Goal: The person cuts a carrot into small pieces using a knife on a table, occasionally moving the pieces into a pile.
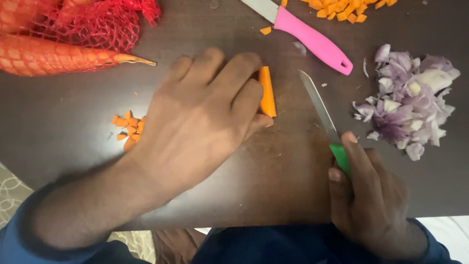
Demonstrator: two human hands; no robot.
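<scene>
Carrot stick (pixel 266 91) | L hand (pixel 205 117) pins it | R hand (pixel 371 195) grips green knife (pixel 325 120) | red net bag (pixel 93 22): carrots

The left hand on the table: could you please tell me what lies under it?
Under the left hand one end of an orange carrot stick shows beside the fingertips. How far the stick runs beneath the fingers is covered, as is the dark table below.

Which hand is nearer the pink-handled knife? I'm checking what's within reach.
The right hand. It grips a green-handled knife below the pink-handled knife; the left hand presses a carrot piece further left.
</scene>
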